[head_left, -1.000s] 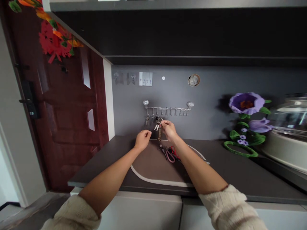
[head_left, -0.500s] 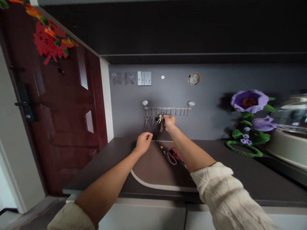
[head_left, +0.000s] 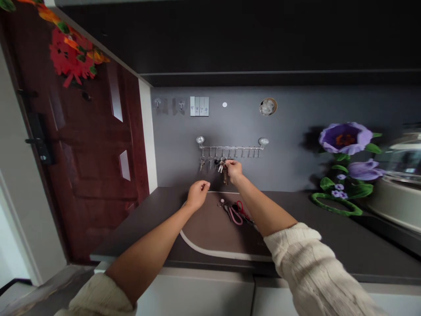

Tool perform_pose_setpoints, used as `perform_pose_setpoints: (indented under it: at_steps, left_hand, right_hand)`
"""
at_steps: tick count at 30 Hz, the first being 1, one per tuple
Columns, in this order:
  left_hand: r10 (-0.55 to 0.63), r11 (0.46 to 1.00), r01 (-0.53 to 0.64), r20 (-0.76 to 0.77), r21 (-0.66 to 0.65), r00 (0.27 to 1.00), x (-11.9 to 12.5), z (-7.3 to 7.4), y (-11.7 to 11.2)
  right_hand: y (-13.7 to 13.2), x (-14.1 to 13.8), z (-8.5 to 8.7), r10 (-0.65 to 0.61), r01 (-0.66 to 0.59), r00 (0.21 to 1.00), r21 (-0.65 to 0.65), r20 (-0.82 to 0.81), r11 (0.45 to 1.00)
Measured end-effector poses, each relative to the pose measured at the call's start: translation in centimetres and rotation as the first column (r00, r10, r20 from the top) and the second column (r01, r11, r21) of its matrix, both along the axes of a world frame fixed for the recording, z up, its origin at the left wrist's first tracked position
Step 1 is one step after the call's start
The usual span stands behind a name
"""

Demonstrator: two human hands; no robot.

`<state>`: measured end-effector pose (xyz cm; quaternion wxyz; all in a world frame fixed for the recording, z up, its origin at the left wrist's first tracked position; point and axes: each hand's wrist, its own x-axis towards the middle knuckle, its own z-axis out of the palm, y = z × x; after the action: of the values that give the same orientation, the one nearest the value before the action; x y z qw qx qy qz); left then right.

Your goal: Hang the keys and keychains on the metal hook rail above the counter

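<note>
My right hand [head_left: 234, 170] is closed in a pinch at a bunch of keys [head_left: 221, 167] just below the metal hook rail [head_left: 232, 148]. A brownish tag or fob [head_left: 225, 177] dangles from the bunch. Whether its ring rests on a hook, I cannot tell. Other keys [head_left: 202, 164] hang from the hooks on the left, while hooks on the right are bare. Lower and to the left, my left hand [head_left: 198, 194] has its thumb and fingers together, with nothing visible in them. Beneath the hands, a pink-looped item [head_left: 236, 216] and something with red handles [head_left: 240, 208] lie on a brown mat [head_left: 210, 237].
A purple flower decoration [head_left: 345, 138] stands on the right, beside a pale appliance with a clear cover [head_left: 391, 193]. A dark cabinet [head_left: 237, 39] overhangs the counter. To the left is a dark red door [head_left: 95, 175]. Small clear hooks [head_left: 181, 104] and light switches [head_left: 199, 106] are on the wall.
The bunch of keys in my right hand has shifted slightly down and right, and its ring now shows. My left hand stays almost where it was. The whole view has moved a little.
</note>
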<state>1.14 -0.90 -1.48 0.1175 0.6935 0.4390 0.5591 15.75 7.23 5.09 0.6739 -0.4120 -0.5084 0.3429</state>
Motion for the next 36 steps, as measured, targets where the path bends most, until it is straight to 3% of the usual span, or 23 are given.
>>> perform_pose_setpoints:
  at_steps: [3,8,16,20,23,26,29,33,36]
  left_hand:
    - [-0.005,1.0,0.005,0.008,-0.013,1.0,0.0,0.1,-0.2]
    - [-0.019,0.997,0.024,0.067,-0.074,0.998,-0.1,0.4,-0.2]
    - [-0.02,0.957,0.087,0.24,-0.276,0.971,1.2,2.7,0.0]
    - [0.012,0.929,0.117,0.346,-0.35,0.938,2.8,3.7,-0.4]
    - [0.023,0.914,0.139,0.39,-0.381,0.92,3.7,3.3,-0.7]
    - [0.006,0.899,0.17,0.401,-0.403,0.916,4.0,2.0,-0.9]
    - [-0.039,0.891,0.191,0.352,-0.411,0.935,3.5,0.6,-0.8]
    - [-0.116,0.896,0.219,0.273,-0.387,0.955,3.0,-0.6,-0.2]
    - [-0.153,0.901,0.23,0.228,-0.367,0.962,3.1,-1.0,0.4]
  right_hand:
    - [-0.7,0.2,0.1,0.024,-0.027,0.999,-0.055,-0.048,0.998]
    - [-2.3,1.0,-0.3,0.205,-0.218,0.972,-0.115,-0.113,0.969]
    - [-5.3,2.7,-1.3,0.25,-0.265,0.963,-0.195,-0.096,0.944]
    - [-6.4,3.1,-2.2,0.304,-0.296,0.953,-0.205,0.004,0.933]
    - [-6.9,3.4,-3.1,0.274,-0.237,0.935,-0.178,0.227,0.955]
    - [-7.1,3.9,-3.9,0.23,-0.189,0.814,-0.131,0.533,0.973]
    - [-7.2,4.3,-4.2,0.188,-0.142,0.593,-0.128,0.783,0.982]
    - [-7.5,4.5,-4.0,0.129,-0.043,0.335,-0.121,0.933,0.992]
    - [-7.7,4.5,-4.1,0.129,0.023,0.216,-0.137,0.968,0.99]
